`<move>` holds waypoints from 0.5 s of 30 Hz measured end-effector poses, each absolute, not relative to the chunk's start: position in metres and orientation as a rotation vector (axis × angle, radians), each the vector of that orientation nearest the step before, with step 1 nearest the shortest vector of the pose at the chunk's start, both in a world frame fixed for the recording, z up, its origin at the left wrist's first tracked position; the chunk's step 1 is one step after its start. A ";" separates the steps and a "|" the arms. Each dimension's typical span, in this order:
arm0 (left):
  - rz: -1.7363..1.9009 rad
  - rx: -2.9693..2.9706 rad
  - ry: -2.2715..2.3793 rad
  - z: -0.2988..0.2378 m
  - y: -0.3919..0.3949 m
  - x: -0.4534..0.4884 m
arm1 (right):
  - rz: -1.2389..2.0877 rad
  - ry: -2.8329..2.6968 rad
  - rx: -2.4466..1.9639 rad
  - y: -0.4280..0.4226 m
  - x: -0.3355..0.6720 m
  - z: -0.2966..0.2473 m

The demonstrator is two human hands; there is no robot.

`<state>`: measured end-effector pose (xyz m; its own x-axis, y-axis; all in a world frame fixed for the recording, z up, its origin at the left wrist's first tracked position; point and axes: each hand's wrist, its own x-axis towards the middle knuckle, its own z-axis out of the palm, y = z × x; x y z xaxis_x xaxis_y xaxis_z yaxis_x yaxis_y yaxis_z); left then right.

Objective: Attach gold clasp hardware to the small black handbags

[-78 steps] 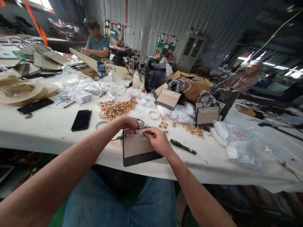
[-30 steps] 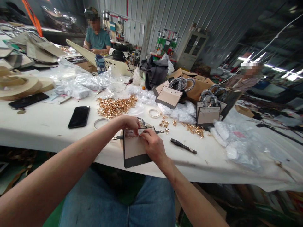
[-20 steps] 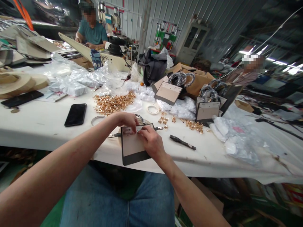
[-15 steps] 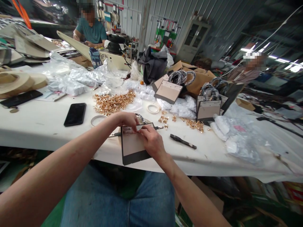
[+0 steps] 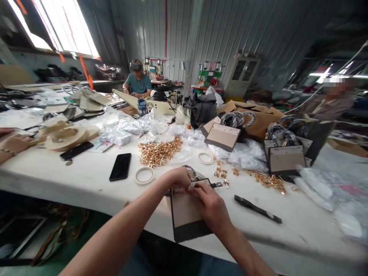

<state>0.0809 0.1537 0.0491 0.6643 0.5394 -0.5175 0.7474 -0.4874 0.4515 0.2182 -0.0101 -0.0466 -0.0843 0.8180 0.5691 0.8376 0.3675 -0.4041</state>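
A beige bag panel with a black border [image 5: 186, 212] lies on the white table's near edge [image 5: 71, 184]. My left hand [image 5: 176, 179] is closed over its top edge, fingers pinched on something small I cannot make out. My right hand [image 5: 211, 207] rests on the panel's right side, thumb and forefinger pinched at the same top edge. A coiled handle [image 5: 193, 173] and a thin tool [image 5: 216, 184] lie just behind the panel.
A heap of gold metal fittings [image 5: 159, 151], two tape rolls [image 5: 144, 175], a black phone [image 5: 120, 166] and a black-handled tool [image 5: 257, 209] lie nearby. Finished bags [image 5: 284, 159], plastic wrap and cardboard boxes crowd the back. Another person's hand [image 5: 13, 142] is at left; people sit beyond.
The view has tilted up and shifted, bringing the window and a person's hand at the left into sight. Both my hands stay pinched at the panel's top edge.
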 end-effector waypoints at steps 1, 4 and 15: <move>-0.388 2.205 0.984 0.048 0.154 0.080 | -0.035 -1.880 -1.435 -0.010 0.218 -0.047; -0.378 2.177 0.970 0.046 0.155 0.079 | -0.048 -1.852 -1.431 -0.010 0.216 -0.047; -0.381 2.122 0.942 0.029 0.165 0.076 | -0.012 -1.989 -1.375 0.067 0.254 0.045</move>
<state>0.0755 0.1651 0.0290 0.6819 0.5007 -0.5332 0.7306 -0.4315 0.5291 0.2539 0.0674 0.0446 -0.1840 0.8150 0.5494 0.8218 0.4342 -0.3689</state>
